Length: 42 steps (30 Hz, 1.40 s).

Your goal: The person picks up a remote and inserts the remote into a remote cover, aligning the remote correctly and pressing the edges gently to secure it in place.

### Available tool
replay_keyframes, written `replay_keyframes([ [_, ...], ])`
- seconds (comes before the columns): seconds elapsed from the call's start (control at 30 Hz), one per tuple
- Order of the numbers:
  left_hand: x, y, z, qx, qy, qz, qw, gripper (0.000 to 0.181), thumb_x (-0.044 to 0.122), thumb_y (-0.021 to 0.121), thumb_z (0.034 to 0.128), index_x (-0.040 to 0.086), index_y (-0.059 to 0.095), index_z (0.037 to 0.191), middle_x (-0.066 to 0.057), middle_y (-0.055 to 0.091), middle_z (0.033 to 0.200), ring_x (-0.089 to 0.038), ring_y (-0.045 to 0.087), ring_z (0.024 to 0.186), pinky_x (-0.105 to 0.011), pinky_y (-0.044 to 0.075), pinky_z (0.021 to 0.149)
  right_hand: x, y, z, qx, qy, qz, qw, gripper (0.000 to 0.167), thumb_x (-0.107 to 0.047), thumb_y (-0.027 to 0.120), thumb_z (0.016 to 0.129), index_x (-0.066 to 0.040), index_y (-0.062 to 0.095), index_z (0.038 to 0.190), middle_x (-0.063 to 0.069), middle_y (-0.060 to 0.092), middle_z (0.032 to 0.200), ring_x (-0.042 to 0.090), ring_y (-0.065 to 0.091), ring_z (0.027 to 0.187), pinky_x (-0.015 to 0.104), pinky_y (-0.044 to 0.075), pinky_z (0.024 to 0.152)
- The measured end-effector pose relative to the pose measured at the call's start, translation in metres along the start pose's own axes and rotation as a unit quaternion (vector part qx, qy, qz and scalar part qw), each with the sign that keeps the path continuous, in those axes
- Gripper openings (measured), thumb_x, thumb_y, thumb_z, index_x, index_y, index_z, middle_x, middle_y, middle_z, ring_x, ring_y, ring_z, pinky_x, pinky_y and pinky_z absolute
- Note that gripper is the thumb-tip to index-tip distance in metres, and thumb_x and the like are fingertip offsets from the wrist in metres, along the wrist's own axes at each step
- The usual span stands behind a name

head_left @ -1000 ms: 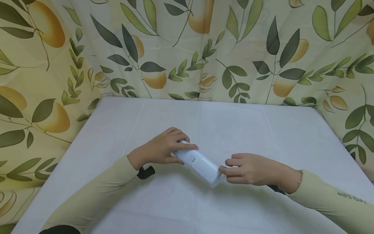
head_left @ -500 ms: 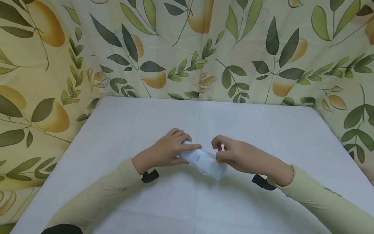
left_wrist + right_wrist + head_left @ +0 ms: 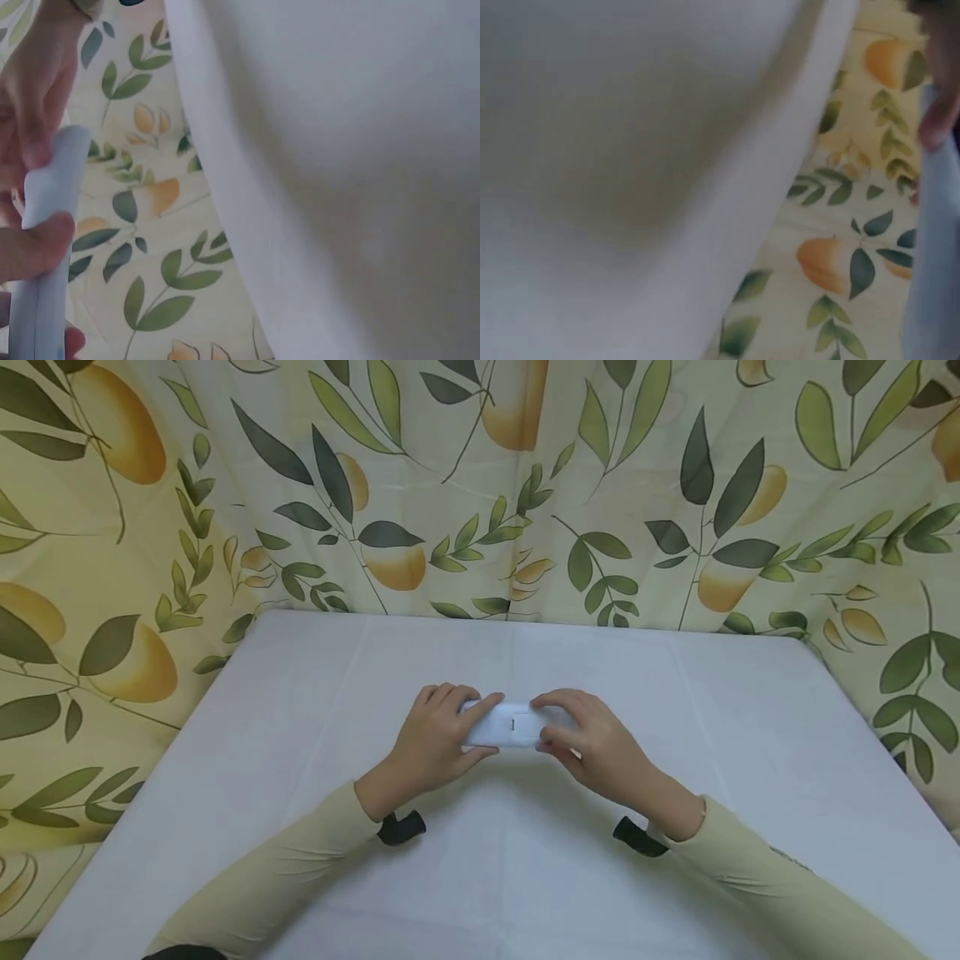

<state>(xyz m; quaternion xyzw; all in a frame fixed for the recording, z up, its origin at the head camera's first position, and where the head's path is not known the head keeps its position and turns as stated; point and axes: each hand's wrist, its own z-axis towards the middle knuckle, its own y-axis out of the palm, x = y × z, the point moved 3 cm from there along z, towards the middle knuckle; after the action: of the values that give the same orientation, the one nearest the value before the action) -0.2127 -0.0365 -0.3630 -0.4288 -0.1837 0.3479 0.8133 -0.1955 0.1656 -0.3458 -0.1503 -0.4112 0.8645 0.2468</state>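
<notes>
A white oblong case (image 3: 504,727) with rounded edges and a small dark mark on its face is held level above the white table in the head view. My left hand (image 3: 433,735) grips its left end, thumb along the near edge and fingers over the far edge. Around the right end, my right hand (image 3: 603,747) has its fingers and thumb curled on both long edges. A lengthwise seam shows on the case (image 3: 52,195) in the left wrist view. In the right wrist view, the case (image 3: 936,247) is partly cut off by the frame.
A white cloth covers the table (image 3: 495,860). Behind and to the sides hangs a curtain (image 3: 465,485) printed with leaves and fruit. Dark wrist mounts sit under both wrists.
The case has turned from a slant to lying crosswise and moved slightly up in view. My right hand, at first by its lower end with fingers outstretched, now grips the right end.
</notes>
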Motion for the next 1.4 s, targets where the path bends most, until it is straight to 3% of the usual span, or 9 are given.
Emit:
replay_keyframes([
  [0.2, 0.008, -0.003, 0.003, 0.028, -0.006, 0.016, 0.9995, 0.059, 0.040, 0.078, 0.0726, 0.017, 0.061, 0.124, -0.007, 0.063, 0.104, -0.021, 0.059, 0.093, -0.036, 0.044, 0.081, 0.003, 0.000, 0.000, 0.062, 0.066, 0.080, 0.9927, 0.017, 0.003, 0.071, 0.076, -0.005, 0.056, 0.077, 0.012, 0.063, 0.110, 0.029, 0.056, 0.103, 0.030, 0.044, 0.090],
  [0.37, 0.011, -0.004, 0.002, 0.039, 0.009, 0.043, 0.9983, 0.059, 0.043, 0.078, 0.0718, 0.018, 0.062, 0.123, -0.005, 0.063, 0.103, -0.021, 0.059, 0.093, -0.035, 0.045, 0.082, 0.011, -0.010, 0.005, 0.085, 0.079, 0.042, 0.9924, 0.022, -0.019, 0.069, 0.085, 0.000, 0.063, 0.093, 0.013, 0.064, 0.104, 0.028, 0.059, 0.099, 0.026, 0.044, 0.093],
  [0.53, 0.012, -0.003, -0.001, 0.043, 0.010, 0.055, 0.9975, 0.060, 0.044, 0.077, 0.0719, 0.017, 0.062, 0.123, -0.005, 0.064, 0.103, -0.021, 0.060, 0.092, -0.035, 0.046, 0.081, 0.009, -0.009, 0.009, 0.090, -0.025, -0.104, 0.9902, 0.017, -0.001, 0.076, 0.071, -0.001, 0.069, 0.086, 0.012, 0.069, 0.085, 0.029, 0.063, 0.085, 0.043, 0.051, 0.077],
  [0.63, 0.012, -0.002, -0.001, 0.038, 0.010, 0.053, 0.9978, 0.061, 0.045, 0.077, 0.0723, 0.017, 0.061, 0.124, -0.005, 0.064, 0.103, -0.022, 0.060, 0.090, -0.035, 0.046, 0.080, 0.006, -0.003, 0.008, 0.103, -0.093, -0.172, 0.9751, 0.002, 0.000, 0.065, 0.082, 0.001, 0.066, 0.083, 0.013, 0.068, 0.080, 0.029, 0.063, 0.079, 0.043, 0.052, 0.072],
  [0.8, 0.013, 0.001, 0.002, 0.025, 0.010, 0.052, 0.9983, 0.061, 0.046, 0.075, 0.0739, 0.018, 0.060, 0.127, -0.006, 0.063, 0.103, -0.023, 0.058, 0.088, -0.037, 0.044, 0.080, 0.008, 0.004, 0.006, 0.123, -0.141, -0.197, 0.9623, 0.029, -0.006, 0.042, 0.097, 0.003, 0.062, 0.079, 0.013, 0.064, 0.076, 0.028, 0.061, 0.075, 0.041, 0.052, 0.071],
  [0.93, 0.009, 0.002, 0.005, 0.026, 0.010, 0.055, 0.9981, 0.061, 0.046, 0.075, 0.0737, 0.018, 0.060, 0.126, -0.006, 0.063, 0.103, -0.023, 0.059, 0.089, -0.037, 0.045, 0.081, 0.014, 0.002, 0.008, 0.093, -0.113, -0.158, 0.9765, 0.031, -0.019, 0.041, 0.100, 0.002, 0.061, 0.089, 0.014, 0.064, 0.087, 0.030, 0.060, 0.086, 0.044, 0.050, 0.078],
  [1.07, 0.006, 0.000, 0.009, 0.048, 0.021, 0.066, 0.9964, 0.060, 0.045, 0.076, 0.0732, 0.018, 0.060, 0.125, -0.005, 0.063, 0.105, -0.022, 0.060, 0.093, -0.038, 0.045, 0.083, 0.017, 0.001, 0.009, 0.017, -0.055, -0.096, 0.9938, 0.055, -0.048, 0.049, 0.093, -0.001, 0.056, 0.121, 0.016, 0.059, 0.117, 0.032, 0.057, 0.106, 0.047, 0.048, 0.088],
  [1.27, 0.003, -0.007, 0.017, 0.069, 0.056, 0.089, 0.9921, 0.065, 0.046, 0.075, 0.0741, 0.017, 0.057, 0.130, -0.004, 0.063, 0.109, -0.020, 0.060, 0.097, -0.038, 0.045, 0.087, 0.017, 0.000, 0.005, -0.005, -0.052, -0.102, 0.9934, 0.054, -0.041, 0.055, 0.093, -0.002, 0.054, 0.129, 0.015, 0.064, 0.118, 0.031, 0.064, 0.099, 0.043, 0.053, 0.078],
  [1.4, -0.013, -0.015, 0.018, 0.070, 0.017, 0.083, 0.9940, 0.078, 0.043, 0.082, 0.0670, 0.015, 0.051, 0.134, -0.005, 0.060, 0.115, -0.022, 0.056, 0.104, -0.042, 0.041, 0.094, 0.024, -0.009, 0.000, 0.018, -0.011, -0.105, 0.9942, 0.058, -0.046, 0.037, 0.098, 0.001, 0.056, 0.126, 0.017, 0.065, 0.116, 0.034, 0.063, 0.097, 0.044, 0.051, 0.077],
])
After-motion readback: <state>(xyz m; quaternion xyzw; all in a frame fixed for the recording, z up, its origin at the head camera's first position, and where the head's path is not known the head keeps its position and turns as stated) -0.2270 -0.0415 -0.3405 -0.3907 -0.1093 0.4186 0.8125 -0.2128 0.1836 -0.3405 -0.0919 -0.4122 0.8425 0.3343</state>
